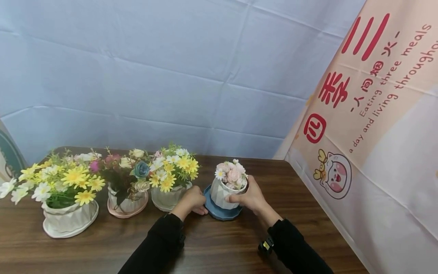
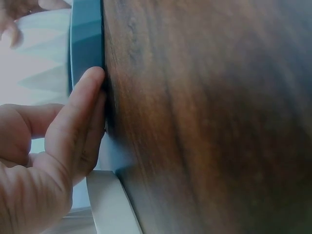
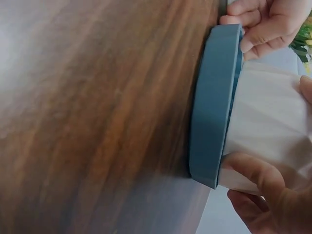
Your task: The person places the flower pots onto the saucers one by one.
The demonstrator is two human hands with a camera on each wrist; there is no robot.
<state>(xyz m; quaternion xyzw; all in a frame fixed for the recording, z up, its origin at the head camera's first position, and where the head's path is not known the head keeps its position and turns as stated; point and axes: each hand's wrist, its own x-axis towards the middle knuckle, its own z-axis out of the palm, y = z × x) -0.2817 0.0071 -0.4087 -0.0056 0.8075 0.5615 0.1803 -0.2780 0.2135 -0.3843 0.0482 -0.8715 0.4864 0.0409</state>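
Note:
A white faceted flowerpot [image 1: 224,193] with pale pink roses and a daisy [image 1: 232,174] stands on a blue saucer [image 1: 219,214]. My right hand [image 1: 251,196] grips the pot from the right, thumb across its front; the far fingers are partly hidden behind it. At the saucer's left edge my left hand [image 1: 194,199] pinches the rim. In the right wrist view, the left thumb [image 3: 261,36] lies at the rim's upper side with fingers at its outer side. Seen from the left wrist, the left fingertips [image 2: 90,80] touch the blue saucer's side [image 2: 87,44].
Left of my left hand stands a white pot [image 1: 167,198] with yellow and white daisies. Further left are a pot on a pink saucer [image 1: 126,215] and a wide pot on a white saucer [image 1: 72,233]. A pale cloth [image 1: 171,76] hangs behind the brown table [image 1: 226,247].

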